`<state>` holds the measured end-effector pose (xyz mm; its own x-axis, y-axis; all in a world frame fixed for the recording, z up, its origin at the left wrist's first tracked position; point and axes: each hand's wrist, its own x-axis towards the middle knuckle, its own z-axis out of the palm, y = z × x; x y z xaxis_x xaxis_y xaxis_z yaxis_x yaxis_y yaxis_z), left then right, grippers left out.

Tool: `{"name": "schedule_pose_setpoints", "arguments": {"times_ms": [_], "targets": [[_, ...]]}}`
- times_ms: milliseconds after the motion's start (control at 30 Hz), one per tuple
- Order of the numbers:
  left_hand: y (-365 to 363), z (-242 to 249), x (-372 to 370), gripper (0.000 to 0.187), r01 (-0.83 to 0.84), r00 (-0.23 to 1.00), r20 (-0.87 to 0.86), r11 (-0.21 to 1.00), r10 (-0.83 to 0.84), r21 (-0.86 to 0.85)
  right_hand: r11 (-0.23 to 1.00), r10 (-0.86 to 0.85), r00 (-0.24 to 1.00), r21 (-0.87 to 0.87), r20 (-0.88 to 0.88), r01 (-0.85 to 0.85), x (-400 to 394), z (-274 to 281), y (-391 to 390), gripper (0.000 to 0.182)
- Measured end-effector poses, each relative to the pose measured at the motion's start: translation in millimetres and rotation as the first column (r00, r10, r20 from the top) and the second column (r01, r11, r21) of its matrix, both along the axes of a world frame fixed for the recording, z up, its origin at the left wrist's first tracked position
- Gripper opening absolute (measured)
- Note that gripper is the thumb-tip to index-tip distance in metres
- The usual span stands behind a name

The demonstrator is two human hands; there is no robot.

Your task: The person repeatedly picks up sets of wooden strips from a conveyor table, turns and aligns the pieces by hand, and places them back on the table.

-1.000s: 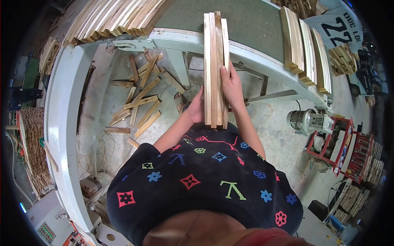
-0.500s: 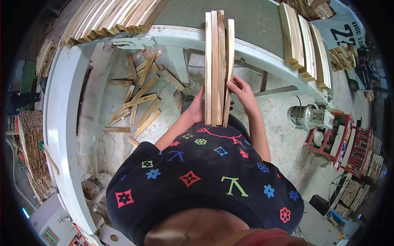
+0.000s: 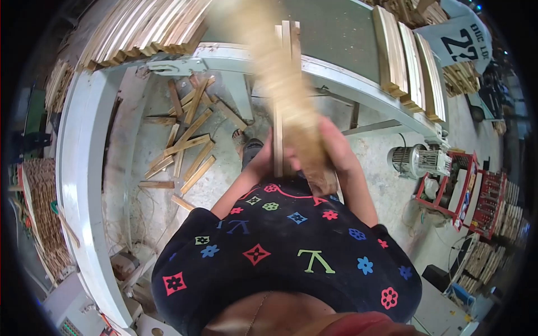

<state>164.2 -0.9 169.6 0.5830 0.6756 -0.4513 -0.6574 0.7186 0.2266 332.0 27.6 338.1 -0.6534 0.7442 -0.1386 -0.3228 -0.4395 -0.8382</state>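
Note:
Several wooden strips (image 3: 278,129) stand on end against my front, their far ends over the edge of the green-topped bench. My left hand (image 3: 264,159) is closed around their lower part, with fingertips showing between them and a separate piece. That piece, a wooden strip (image 3: 291,95) smeared by motion, slants across the others from upper left to lower right. Its near end lies by my shirt, and my right hand (image 3: 335,147) grips its right side. Blur hides part of the right fingers.
The bench's metal frame (image 3: 92,185) runs along the left and front. On top are a row of strips (image 3: 145,31) at left and stacks (image 3: 389,56) at right. Offcuts (image 3: 190,140) litter the floor. A motor (image 3: 406,161) and red rack (image 3: 485,201) stand right, a person (image 3: 457,36) beyond.
The right-hand strip has swung away from the upright bundle and now tilts across it, its far end up and left. My right hand has turned with it and come slightly lower.

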Motion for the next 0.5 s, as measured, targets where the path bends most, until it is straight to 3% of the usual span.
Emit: {"name": "schedule_pose_setpoints", "arguments": {"times_ms": [67,133,200,267,300,333,400,433,500], "targets": [[-11,-1,-7,0.077,-0.014,1.000,0.026,1.000,0.015,-0.025,0.923,0.366,0.909,0.049,0.198,-0.382,-34,11,19,0.063],[-18,-1,-11,0.076,-0.034,0.999,-0.026,0.998,0.033,-0.050,0.829,0.521,0.739,-0.045,0.427,-0.558,-81,-4,37,0.070],[-18,3,-10,0.074,-0.064,0.995,-0.083,0.995,0.057,-0.082,0.821,0.516,0.741,-0.002,0.429,-0.571,-133,-14,42,0.064],[-12,7,2,0.073,-0.100,0.990,-0.113,0.989,0.088,-0.113,0.863,0.479,0.849,0.056,0.224,-0.502,-155,-9,24,0.078],[-9,12,7,0.073,-0.112,0.987,-0.128,0.986,0.096,-0.125,0.870,0.478,0.867,0.055,0.143,-0.489,-161,-16,23,0.077],[-7,14,11,0.072,-0.110,0.987,-0.132,0.985,0.093,-0.134,0.802,0.411,0.838,0.294,0.359,-0.520,-160,-26,25,0.077],[-9,1,13,0.074,-0.075,0.996,-0.066,0.988,0.067,-0.135,0.453,0.106,0.749,0.639,0.654,-0.622,-151,-43,38,0.078],[-12,-11,11,0.075,-0.035,0.999,-0.004,0.992,0.035,-0.123,0.179,-0.176,0.656,0.680,0.734,-0.711,-136,-45,43,0.069],[-12,-33,8,0.082,0.014,0.980,0.199,0.998,-0.003,-0.055,-0.190,-0.358,0.452,0.410,0.817,-0.892,-110,-51,72,0.071]]}}
